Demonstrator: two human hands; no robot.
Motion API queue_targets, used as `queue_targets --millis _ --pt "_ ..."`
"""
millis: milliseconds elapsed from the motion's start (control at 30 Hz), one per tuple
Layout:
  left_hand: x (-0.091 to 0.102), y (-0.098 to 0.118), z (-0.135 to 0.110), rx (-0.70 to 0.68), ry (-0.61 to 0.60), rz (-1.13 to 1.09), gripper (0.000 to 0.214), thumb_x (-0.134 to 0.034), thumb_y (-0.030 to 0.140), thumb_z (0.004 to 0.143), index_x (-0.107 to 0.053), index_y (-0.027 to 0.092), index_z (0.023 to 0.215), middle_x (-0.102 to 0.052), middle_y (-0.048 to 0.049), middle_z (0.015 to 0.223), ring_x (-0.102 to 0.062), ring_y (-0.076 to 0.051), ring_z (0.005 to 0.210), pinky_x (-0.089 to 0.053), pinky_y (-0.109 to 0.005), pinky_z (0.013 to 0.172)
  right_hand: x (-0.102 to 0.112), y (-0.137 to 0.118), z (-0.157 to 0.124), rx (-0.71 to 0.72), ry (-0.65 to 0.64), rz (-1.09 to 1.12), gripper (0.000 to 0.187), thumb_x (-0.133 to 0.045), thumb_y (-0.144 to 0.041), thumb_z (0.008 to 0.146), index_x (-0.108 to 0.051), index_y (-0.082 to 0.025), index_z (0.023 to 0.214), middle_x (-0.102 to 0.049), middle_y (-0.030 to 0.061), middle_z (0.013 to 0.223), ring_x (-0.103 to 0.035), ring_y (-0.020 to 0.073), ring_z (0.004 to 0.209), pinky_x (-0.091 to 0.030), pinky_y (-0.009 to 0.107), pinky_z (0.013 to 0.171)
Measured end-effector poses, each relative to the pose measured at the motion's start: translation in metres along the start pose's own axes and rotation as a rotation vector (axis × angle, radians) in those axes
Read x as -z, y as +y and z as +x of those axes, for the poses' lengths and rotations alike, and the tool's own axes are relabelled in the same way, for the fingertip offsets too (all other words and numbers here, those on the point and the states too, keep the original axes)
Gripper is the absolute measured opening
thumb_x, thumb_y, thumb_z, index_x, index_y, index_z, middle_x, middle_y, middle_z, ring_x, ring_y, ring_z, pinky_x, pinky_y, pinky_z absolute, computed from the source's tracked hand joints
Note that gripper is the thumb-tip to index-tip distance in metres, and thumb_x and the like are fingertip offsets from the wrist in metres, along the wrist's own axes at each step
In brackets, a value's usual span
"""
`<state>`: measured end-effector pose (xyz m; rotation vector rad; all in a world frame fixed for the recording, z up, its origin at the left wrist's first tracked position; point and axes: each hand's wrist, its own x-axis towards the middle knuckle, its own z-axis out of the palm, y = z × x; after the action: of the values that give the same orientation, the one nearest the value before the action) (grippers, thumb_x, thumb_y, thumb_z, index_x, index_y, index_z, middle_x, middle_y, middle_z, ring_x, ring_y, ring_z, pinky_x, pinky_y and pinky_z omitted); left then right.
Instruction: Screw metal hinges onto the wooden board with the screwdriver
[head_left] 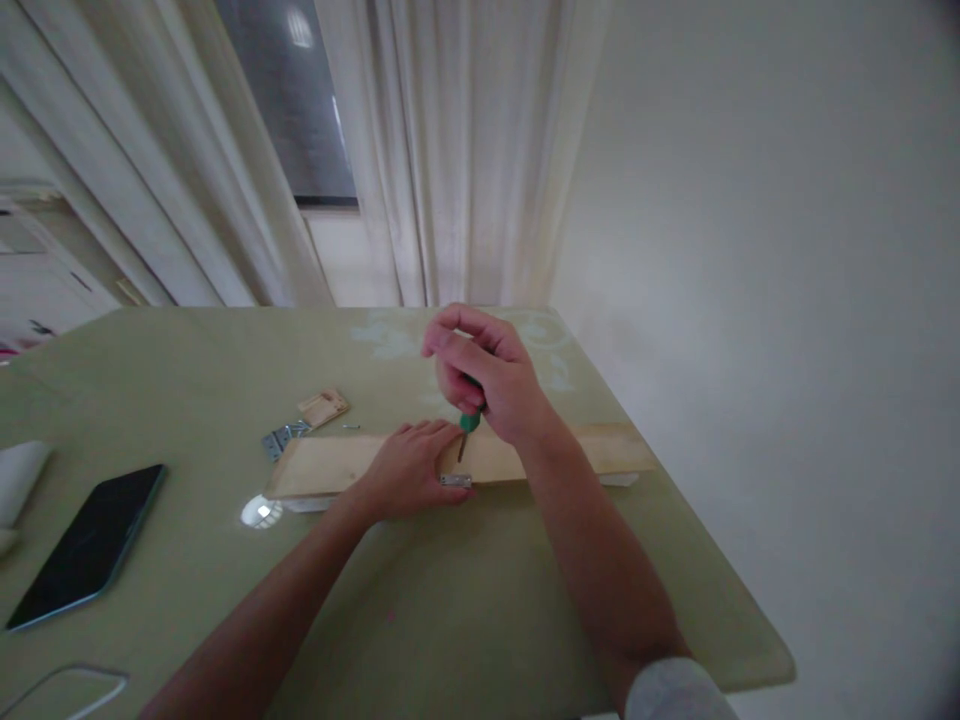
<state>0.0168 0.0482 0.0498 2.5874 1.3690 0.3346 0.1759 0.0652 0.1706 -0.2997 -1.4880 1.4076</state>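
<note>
Right hand (487,385) was closed in a tight grip round the green-handled screwdriver (470,421), its shaft tilted down to the wooden board (322,465) directly beneath the grip. Left hand (412,470) lay flat and unclenched on the board just left of the tip, grasping nothing, beside a small hinge (456,481) at the board's near edge. Judged step: driving a screw at the hinge. The next turn called for a seated tip and a steadied board. A spare hinge (283,437) lay well to the left on the tabletop (450,600).
</note>
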Motion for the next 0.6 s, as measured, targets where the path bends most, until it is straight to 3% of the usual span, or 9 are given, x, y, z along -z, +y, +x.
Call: queue_targets --millis 467,600 --pt "-0.006 -0.002 0.000 0.030 0.017 -0.017 0.082 -0.082 0.062 0.078 -0.058 0.025 0.147 -0.068 -0.0093 0.143 -0.065 -0.033 0.127 -0.046 -0.045 0.108 0.016 -0.038 -0.015 0.190 0.124 0.004 0.024 -0.065 -0.035 0.101 -0.061 -0.021 0.081 -0.040 -0.0120 0.045 -0.028 0.0050 0.035 -0.023 0.019 0.038" --pt "-0.007 0.000 -0.005 -0.012 0.046 0.028 0.086 -0.078 0.066 0.081 -0.053 0.025 0.153 -0.061 -0.0102 0.153 -0.059 -0.032 0.137 -0.040 -0.048 0.117 0.018 -0.046 -0.021 0.229 0.145 -0.001 0.024 -0.062 -0.032 0.102 -0.062 -0.021 0.081 -0.038 -0.0120 0.044 -0.028 0.0051 0.035 -0.022 0.020 0.039"
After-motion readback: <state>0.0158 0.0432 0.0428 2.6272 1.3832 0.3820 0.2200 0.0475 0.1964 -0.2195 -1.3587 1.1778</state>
